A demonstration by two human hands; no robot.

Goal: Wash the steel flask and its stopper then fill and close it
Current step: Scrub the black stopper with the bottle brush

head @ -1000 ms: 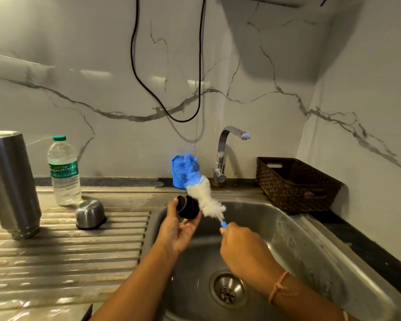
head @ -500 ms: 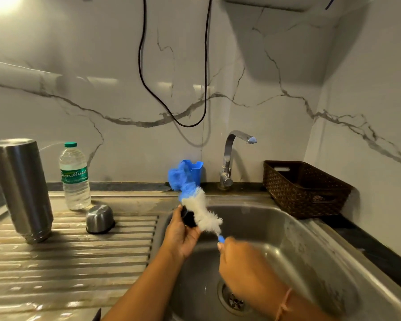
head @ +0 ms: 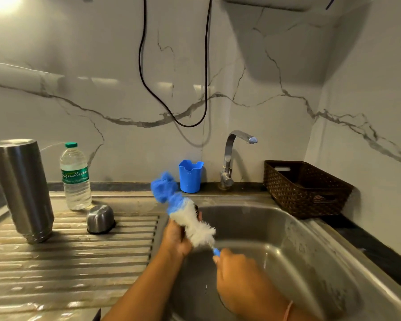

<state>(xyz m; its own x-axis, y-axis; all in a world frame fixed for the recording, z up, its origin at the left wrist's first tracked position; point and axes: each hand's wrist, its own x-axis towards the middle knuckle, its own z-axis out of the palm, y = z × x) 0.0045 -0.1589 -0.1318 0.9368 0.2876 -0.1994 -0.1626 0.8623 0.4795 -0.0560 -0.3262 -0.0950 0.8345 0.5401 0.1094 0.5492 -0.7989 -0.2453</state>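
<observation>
Two hands over sink (head: 310, 251): left grip (head: 176, 237) around stopper (head: 196, 208), right grip (head: 236, 274) around brush (head: 190, 218).

home kitchen | steel sink (head: 299, 228) with drainboard (head: 67, 256) (ribbed) | tap (head: 228, 158) | marble-look wall (head: 102, 89)

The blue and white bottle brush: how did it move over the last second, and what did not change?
The blue and white bottle brush slid across the black stopper, which it now almost hides. The left hand keeps gripping the stopper, the right hand the brush handle, both over the steel sink. The inverted steel flask, small steel cap and plastic water bottle stayed on the drainboard.
</observation>
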